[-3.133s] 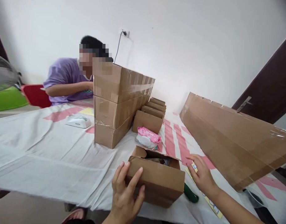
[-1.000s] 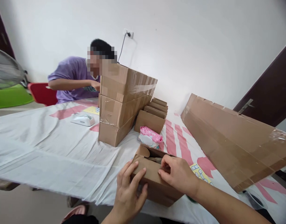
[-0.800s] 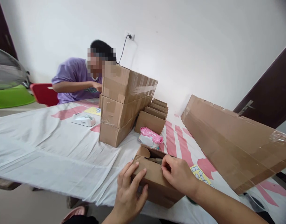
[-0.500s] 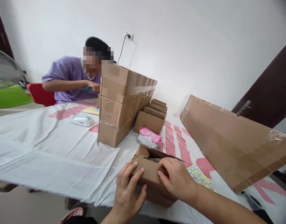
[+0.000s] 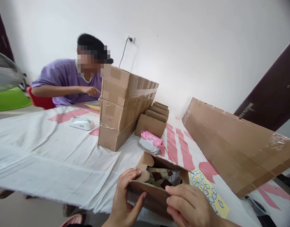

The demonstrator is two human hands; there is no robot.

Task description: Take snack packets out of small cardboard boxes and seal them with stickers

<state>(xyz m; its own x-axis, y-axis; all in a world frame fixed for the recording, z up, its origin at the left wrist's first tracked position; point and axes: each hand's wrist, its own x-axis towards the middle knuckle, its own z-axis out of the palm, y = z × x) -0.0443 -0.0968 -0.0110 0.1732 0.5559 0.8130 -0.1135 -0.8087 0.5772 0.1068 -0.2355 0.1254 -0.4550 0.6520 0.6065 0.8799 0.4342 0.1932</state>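
Observation:
A small cardboard box [image 5: 147,197] stands at the near edge of the table with its top open. Inside lies something wrapped in clear plastic [image 5: 162,177], with dark brown diamond shapes on a pale ground; its kind I cannot make out. My left hand [image 5: 126,195] grips the box's left corner, fingers over the side flap and thumb on the near wall. At the near rim, my right hand [image 5: 188,201] has its fingers curled against the cardboard edge. Just to the right, a yellow sheet with blue-outlined white shapes [image 5: 207,190] is partly covered by that hand.
Stacked taped cartons [image 5: 115,115] rise left of centre. Behind the box sit a pink wipes packet [image 5: 151,142] and a row of open boxes [image 5: 151,124]. A long cardboard panel [image 5: 237,145] slants along the right. Across the table sits a person in purple [image 5: 62,78], near a white device [image 5: 82,123].
The box's top has opened, showing the contents. My right hand has moved down towards me at the near rim. The person opposite has shifted left, and the yellow sheet there has moved.

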